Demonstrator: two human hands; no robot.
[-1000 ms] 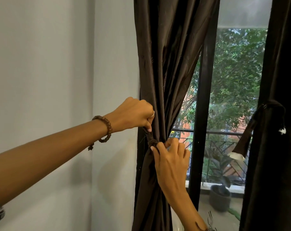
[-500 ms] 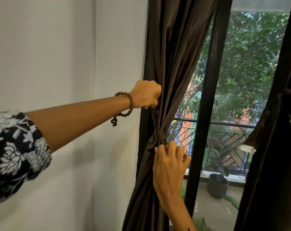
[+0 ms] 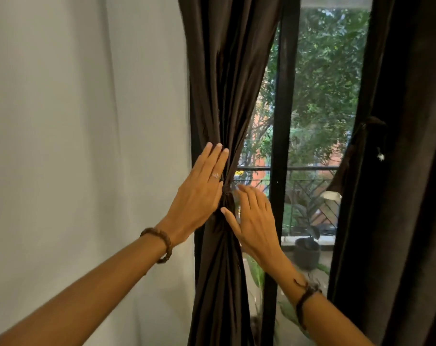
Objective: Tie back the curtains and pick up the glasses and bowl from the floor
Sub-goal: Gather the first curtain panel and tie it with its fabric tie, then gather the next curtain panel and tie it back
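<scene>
A dark brown curtain (image 3: 227, 83) hangs left of the window, gathered at its waist by a tie-back knot (image 3: 226, 193). My left hand (image 3: 199, 193) lies flat against the curtain's left side with straight fingers, a ring on one finger. My right hand (image 3: 254, 216) is spread with relaxed fingers just right of the knot, its thumb near the fabric. Neither hand grips anything. A second dark curtain (image 3: 399, 171) at the right is tied back too, with its tie (image 3: 371, 123) visible. No glasses or bowl are in view.
A pale wall (image 3: 87, 146) fills the left. A black window frame bar (image 3: 281, 121) stands between the curtains. Outside are a balcony railing (image 3: 301, 171), a dark plant pot (image 3: 306, 253) and trees.
My left hand let go of the tie above the knot and opened flat on the curtain. My right hand released the knot and spread beside it.
</scene>
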